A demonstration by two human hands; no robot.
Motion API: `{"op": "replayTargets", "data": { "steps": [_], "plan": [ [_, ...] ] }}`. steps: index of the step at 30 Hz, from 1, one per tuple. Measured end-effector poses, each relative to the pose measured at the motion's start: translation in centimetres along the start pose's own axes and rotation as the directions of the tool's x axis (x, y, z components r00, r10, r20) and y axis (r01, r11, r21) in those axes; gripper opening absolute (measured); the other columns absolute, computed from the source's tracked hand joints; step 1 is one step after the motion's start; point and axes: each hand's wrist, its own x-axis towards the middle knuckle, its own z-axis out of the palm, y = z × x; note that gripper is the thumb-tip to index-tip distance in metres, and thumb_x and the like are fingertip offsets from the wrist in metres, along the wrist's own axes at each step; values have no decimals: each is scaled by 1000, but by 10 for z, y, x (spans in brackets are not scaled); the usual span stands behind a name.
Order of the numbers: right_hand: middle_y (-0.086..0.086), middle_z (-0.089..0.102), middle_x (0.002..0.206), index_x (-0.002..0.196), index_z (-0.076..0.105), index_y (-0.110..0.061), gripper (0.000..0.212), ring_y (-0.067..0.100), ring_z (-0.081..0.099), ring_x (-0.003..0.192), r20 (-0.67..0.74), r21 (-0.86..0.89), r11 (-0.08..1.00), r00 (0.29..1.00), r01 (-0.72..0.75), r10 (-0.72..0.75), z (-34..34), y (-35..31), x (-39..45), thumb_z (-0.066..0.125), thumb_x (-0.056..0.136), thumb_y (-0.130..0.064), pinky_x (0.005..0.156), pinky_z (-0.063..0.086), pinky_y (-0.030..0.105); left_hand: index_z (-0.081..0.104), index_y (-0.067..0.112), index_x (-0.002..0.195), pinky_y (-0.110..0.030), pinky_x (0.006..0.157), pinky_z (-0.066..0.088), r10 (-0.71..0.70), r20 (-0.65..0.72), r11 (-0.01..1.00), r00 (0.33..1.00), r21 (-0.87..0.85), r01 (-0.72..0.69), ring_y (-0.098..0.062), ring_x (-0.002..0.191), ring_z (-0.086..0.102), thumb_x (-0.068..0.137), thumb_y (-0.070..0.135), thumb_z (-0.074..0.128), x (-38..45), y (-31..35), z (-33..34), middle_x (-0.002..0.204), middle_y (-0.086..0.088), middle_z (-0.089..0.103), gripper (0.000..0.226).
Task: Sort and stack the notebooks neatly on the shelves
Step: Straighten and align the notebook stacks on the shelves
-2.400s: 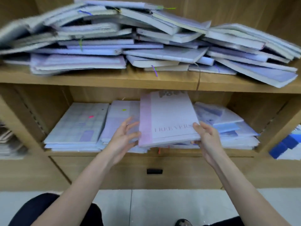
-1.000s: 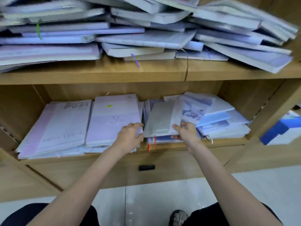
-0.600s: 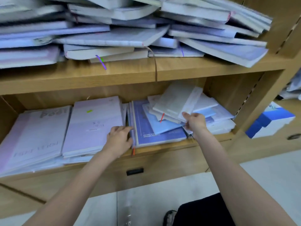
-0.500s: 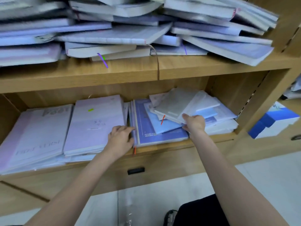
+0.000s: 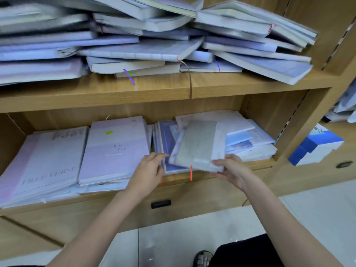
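Now lifting the grey notebook (image 5: 198,143) off the blue notebook (image 5: 167,139) on the lower shelf (image 5: 221,175), no longer fanning the pile back. Right hand (image 5: 232,170) gripping its near corner, fingers curled underneath; left hand (image 5: 149,166) resting fingers loosely spread against the blue cover's edge. Probably moving it to a matching stack, upper-shelf heap (image 5: 154,35) remaining unsorted.

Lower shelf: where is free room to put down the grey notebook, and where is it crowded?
The lower shelf is covered side to side by notebook stacks; only its front lip shows. The upper shelf has a bare front strip below the messy pile. The right hand grips the grey notebook.
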Motion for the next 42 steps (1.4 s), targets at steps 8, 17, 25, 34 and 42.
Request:
{"op": "replayTargets", "data": {
  "steps": [8, 17, 25, 34, 42],
  "plan": [
    [14, 59, 125, 138, 41, -7, 65, 31, 62, 100, 134, -215, 960, 979, 182, -155, 1, 12, -13, 63, 80, 10, 82, 51, 40, 43, 9, 133, -18, 80, 39, -186, 199, 918, 962, -313, 242, -18, 92, 55, 90, 2, 53, -21, 7, 13, 123, -10, 52, 45],
    [-3, 57, 124, 130, 46, -24, 55, -10, 56, 101, 609, -445, 605, 718, 661, -337, -15, -32, -90, 65, 84, 1, 86, 45, 11, 52, 11, 117, -38, 95, 48, -202, 403, 247, 892, -861, 445, -22, 106, 62, 85, 6, 59, -61, 14, -20, 116, -7, 65, 32],
    [-14, 65, 114, 114, 60, -31, 37, 1, 60, 105, 663, -404, 457, 598, 793, -452, 1, -67, -140, 66, 82, -13, 87, 48, 23, 62, 9, 105, -22, 82, 53, -165, 81, 433, 983, -889, 146, -22, 101, 66, 92, 1, 50, -97, 26, -74, 104, 2, 71, 20],
    [5, 71, 106, 115, 61, -7, 36, 17, 66, 95, 425, 80, 636, 551, 767, -718, 23, -119, -185, 59, 80, 3, 82, 53, 27, 64, 22, 95, -17, 60, 52, -18, -276, 651, 961, -733, -198, -6, 67, 63, 92, 11, 53, -41, 107, -211, 85, 2, 68, 15],
    [13, 66, 104, 116, 56, 1, 27, 24, 65, 86, 135, 286, 688, 683, 667, -718, 33, -234, -160, 55, 89, 0, 72, 58, 35, 56, 16, 123, -33, 96, 32, 340, -496, 935, 799, 273, -228, -24, 119, 43, 93, 12, 46, 48, 138, -247, 124, -5, 53, 32]
  ]
}}
